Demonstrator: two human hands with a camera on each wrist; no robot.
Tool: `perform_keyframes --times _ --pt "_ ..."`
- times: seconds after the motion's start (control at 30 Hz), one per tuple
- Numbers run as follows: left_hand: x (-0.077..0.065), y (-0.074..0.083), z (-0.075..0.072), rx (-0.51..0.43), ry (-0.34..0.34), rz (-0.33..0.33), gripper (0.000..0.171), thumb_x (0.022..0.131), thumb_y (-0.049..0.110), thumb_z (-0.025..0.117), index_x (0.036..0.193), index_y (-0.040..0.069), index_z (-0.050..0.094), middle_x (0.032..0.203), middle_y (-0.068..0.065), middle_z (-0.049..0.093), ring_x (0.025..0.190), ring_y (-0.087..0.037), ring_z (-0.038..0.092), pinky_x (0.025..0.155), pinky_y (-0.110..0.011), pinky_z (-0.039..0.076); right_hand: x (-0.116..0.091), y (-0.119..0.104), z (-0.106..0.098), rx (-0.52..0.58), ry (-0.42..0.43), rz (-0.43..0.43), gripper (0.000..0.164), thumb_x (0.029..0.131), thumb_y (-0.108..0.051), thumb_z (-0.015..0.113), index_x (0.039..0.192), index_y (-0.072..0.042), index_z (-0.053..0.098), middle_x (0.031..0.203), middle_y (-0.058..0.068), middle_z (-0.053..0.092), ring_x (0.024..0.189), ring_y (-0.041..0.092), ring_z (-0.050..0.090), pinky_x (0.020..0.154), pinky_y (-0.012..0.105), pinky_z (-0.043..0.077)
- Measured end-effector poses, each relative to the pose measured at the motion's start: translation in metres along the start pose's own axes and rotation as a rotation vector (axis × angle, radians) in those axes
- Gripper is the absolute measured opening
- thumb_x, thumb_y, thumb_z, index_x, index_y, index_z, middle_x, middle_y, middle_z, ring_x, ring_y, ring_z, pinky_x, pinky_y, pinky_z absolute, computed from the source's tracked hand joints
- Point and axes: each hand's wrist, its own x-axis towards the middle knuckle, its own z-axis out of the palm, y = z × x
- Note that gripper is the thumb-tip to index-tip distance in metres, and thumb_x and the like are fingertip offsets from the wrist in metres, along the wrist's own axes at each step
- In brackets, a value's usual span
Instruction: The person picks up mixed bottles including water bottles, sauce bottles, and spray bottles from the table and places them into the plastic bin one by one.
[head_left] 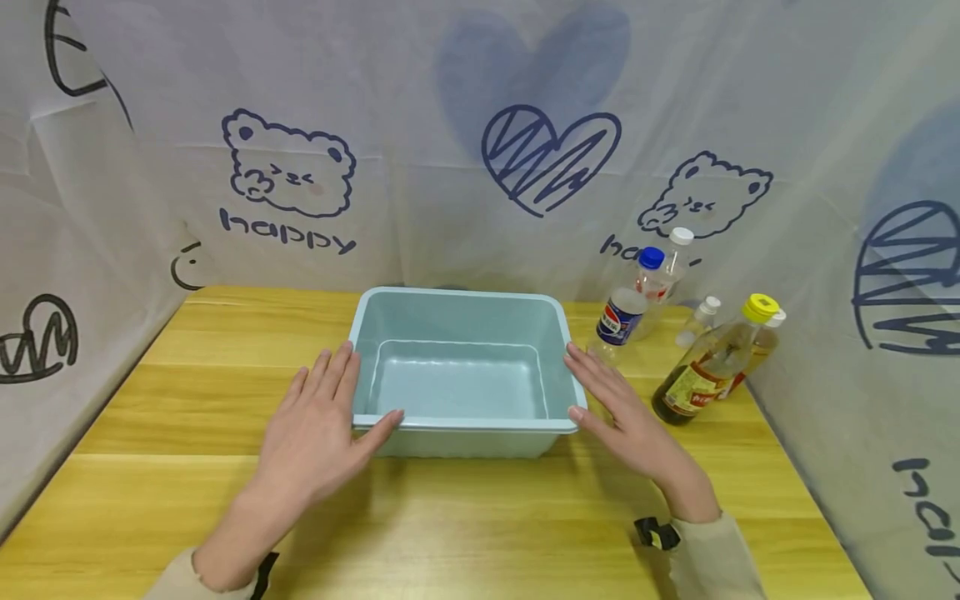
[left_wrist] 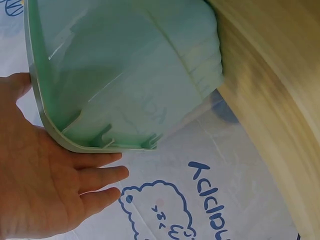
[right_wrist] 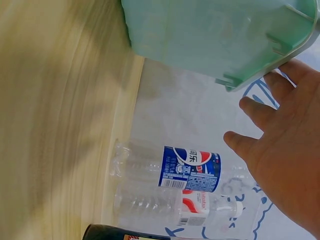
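A light blue-green plastic bin (head_left: 465, 444) stands on the wooden table with its open top up, and nothing lies inside it. At its left rim is my left hand (head_left: 315, 429), fingers straight along the outside and thumb at the near corner. My right hand (head_left: 633, 421) touches the right rim with extended fingers, its thumb by the near right corner. In the left wrist view, the left hand (left_wrist: 47, 185) lies flat against the rim with its fingers apart. The right wrist view has the right hand (right_wrist: 287, 135) spread beside the bin's rim.
To the right stand a blue-capped Pepsi bottle (head_left: 618, 317), a clear white-capped bottle (head_left: 675, 267), a small clear bottle (head_left: 699, 321), and a yellow-capped bottle of dark liquid (head_left: 697, 387) with another bottle (head_left: 763, 342) behind it. A printed cloth (head_left: 427, 200) hangs behind the table (head_left: 480, 525).
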Motion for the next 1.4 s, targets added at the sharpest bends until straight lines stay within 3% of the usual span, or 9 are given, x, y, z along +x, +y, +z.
perform_keyframes --times 0.37,0.53,0.63,0.8,0.87,1.0,1.1,1.27,1.4 --pt "0.005 -0.006 -0.006 0.006 -0.052 0.042 0.106 0.098 0.076 0.042 0.161 -0.007 0.024 0.171 -0.022 0.017 0.156 -0.045 0.019 0.127 -0.060 0.017 -0.001 0.000 -0.003 -0.038 0.023 0.005 0.070 0.103 -0.026 0.065 0.164 -0.018 0.034 0.173 -0.003 0.022 0.160 0.030 0.016 0.127 0.063 0.011" --pt "0.010 -0.013 -0.009 -0.010 -0.098 0.068 0.112 0.096 0.080 0.042 0.162 -0.007 0.019 0.172 -0.022 0.011 0.157 -0.045 0.015 0.126 -0.062 0.017 -0.004 -0.002 -0.006 -0.050 0.073 0.003 0.074 0.100 -0.023 0.070 0.164 -0.019 0.034 0.172 0.002 0.026 0.158 0.034 0.022 0.125 0.064 0.019" --pt "0.013 -0.016 -0.009 -0.027 -0.120 0.074 0.114 0.094 0.081 0.043 0.163 -0.006 0.017 0.173 -0.021 0.008 0.158 -0.044 0.013 0.127 -0.062 0.016 -0.006 0.000 -0.008 -0.049 0.125 -0.024 0.076 0.098 -0.017 0.072 0.164 -0.019 0.034 0.171 0.006 0.028 0.157 0.033 0.026 0.127 0.054 0.024" --pt "0.016 -0.018 -0.008 -0.048 -0.140 0.070 0.116 0.093 0.083 0.043 0.163 -0.006 0.016 0.173 -0.020 0.006 0.158 -0.043 0.012 0.127 -0.060 0.015 -0.010 0.004 -0.013 -0.034 0.225 -0.053 0.080 0.095 -0.007 0.073 0.164 -0.016 0.033 0.172 0.006 0.026 0.157 0.021 0.025 0.126 0.026 0.022" --pt "0.016 -0.018 -0.007 -0.053 -0.144 0.071 0.117 0.093 0.083 0.043 0.163 -0.007 0.016 0.173 -0.020 0.006 0.158 -0.043 0.011 0.127 -0.060 0.015 -0.012 0.005 -0.015 -0.012 0.271 -0.054 0.082 0.094 -0.004 0.073 0.165 -0.017 0.033 0.172 0.005 0.026 0.157 0.017 0.025 0.124 0.021 0.022" --pt "0.016 -0.017 -0.007 -0.063 -0.145 0.070 0.117 0.093 0.083 0.043 0.163 -0.007 0.015 0.173 -0.020 0.005 0.158 -0.044 0.012 0.128 -0.059 0.015 -0.017 0.009 -0.020 0.021 0.373 -0.104 0.083 0.090 0.001 0.074 0.163 -0.010 0.035 0.170 0.011 0.028 0.157 0.019 0.027 0.125 0.022 0.023" --pt "0.016 -0.017 -0.006 -0.069 -0.142 0.065 0.117 0.093 0.083 0.044 0.163 -0.007 0.015 0.173 -0.019 0.004 0.158 -0.043 0.012 0.128 -0.059 0.015 -0.019 0.013 -0.022 0.015 0.450 -0.139 0.079 0.092 -0.005 0.075 0.161 -0.004 0.037 0.169 0.014 0.030 0.156 0.020 0.028 0.126 0.026 0.024" --pt "0.016 -0.017 -0.005 -0.082 -0.134 0.062 0.116 0.093 0.082 0.044 0.163 -0.006 0.015 0.173 -0.019 0.004 0.158 -0.043 0.012 0.127 -0.060 0.016 -0.022 0.011 -0.029 -0.016 0.579 -0.152 0.076 0.101 -0.037 0.070 0.158 0.001 0.039 0.165 0.019 0.036 0.154 0.015 0.032 0.126 0.026 0.024" --pt "0.016 -0.018 -0.005 -0.088 -0.137 0.060 0.117 0.093 0.083 0.044 0.163 -0.006 0.015 0.174 -0.018 0.004 0.158 -0.043 0.012 0.127 -0.060 0.016 -0.023 -0.004 -0.035 -0.013 0.651 -0.155 0.075 0.102 -0.038 0.067 0.156 0.005 0.038 0.161 0.025 0.038 0.152 0.011 0.036 0.123 0.021 0.027"
